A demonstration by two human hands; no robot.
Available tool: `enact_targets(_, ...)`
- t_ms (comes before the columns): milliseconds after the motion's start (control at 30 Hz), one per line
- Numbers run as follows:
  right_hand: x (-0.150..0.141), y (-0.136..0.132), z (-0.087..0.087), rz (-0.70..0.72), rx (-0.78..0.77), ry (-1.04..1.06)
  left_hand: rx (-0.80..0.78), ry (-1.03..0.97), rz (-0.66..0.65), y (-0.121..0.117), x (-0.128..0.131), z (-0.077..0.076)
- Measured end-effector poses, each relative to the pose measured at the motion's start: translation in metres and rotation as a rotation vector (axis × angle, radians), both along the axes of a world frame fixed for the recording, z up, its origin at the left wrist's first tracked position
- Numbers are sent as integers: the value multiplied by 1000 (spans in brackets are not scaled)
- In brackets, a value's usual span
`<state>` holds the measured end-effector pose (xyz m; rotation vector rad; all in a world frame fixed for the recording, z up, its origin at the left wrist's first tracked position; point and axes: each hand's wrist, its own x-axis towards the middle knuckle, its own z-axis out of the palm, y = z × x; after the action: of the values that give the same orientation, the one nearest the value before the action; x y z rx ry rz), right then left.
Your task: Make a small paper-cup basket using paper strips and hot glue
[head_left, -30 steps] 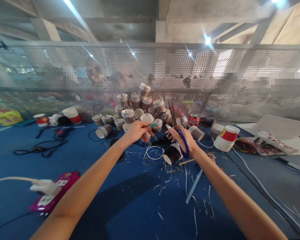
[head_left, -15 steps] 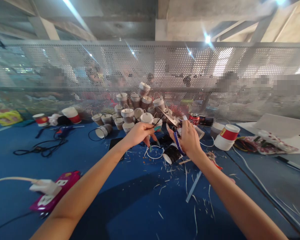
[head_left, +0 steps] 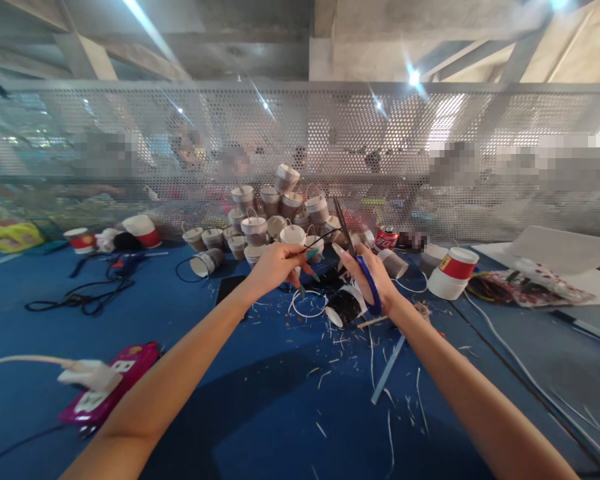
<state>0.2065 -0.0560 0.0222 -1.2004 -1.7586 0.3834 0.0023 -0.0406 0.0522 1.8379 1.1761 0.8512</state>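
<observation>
My left hand (head_left: 279, 265) is closed in a pinch on a thin black wire (head_left: 316, 239) that arcs toward the right. My right hand (head_left: 367, 273) grips blue-handled scissors (head_left: 356, 257), blades pointing up and close to the wire's end. Both hands hover over a blue table (head_left: 260, 400). Just below them lie a cup on its side with a dark inside (head_left: 346, 308) and a white wire loop (head_left: 307, 303). Behind the hands rises a pile of small paper cups with wire handles (head_left: 275, 213).
A pink power strip with a white plug (head_left: 107, 383) lies at the left, black cables (head_left: 87, 293) farther back. Red-and-white cups (head_left: 453, 273) and a red can (head_left: 386, 238) stand at the right, beside white cables. Wire clippings litter the table. A perforated metal screen (head_left: 300, 153) closes the far edge.
The scissors swung from upright to tilted left toward the wire, then back upright. My left hand stayed in place, pinching the wire.
</observation>
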Motion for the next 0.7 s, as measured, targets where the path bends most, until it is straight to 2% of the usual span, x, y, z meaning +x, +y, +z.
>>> enact_targets(133, -2, 4, -6, 261, -226, 273, 50, -20, 17, -1, -1, 1)
enact_targets(200, -5, 5, -9, 349, -256, 344, 100, -32, 31, -1, -2, 1)
enact_targets(300, -9, 2, -10, 394, -222, 349, 190, -22, 24, -1, -2, 0)
enact_targets(500, -10, -3, -7, 293, -202, 267, 285, 72, 59, -7, 0, -1)
enact_targets(567, -6, -1, -3, 191, -223, 167, 342, 133, 83, -7, -2, 1)
enact_targets(700, 8, 9, 7, -119, -282, -150, 489, 290, 187, 3, -10, 1)
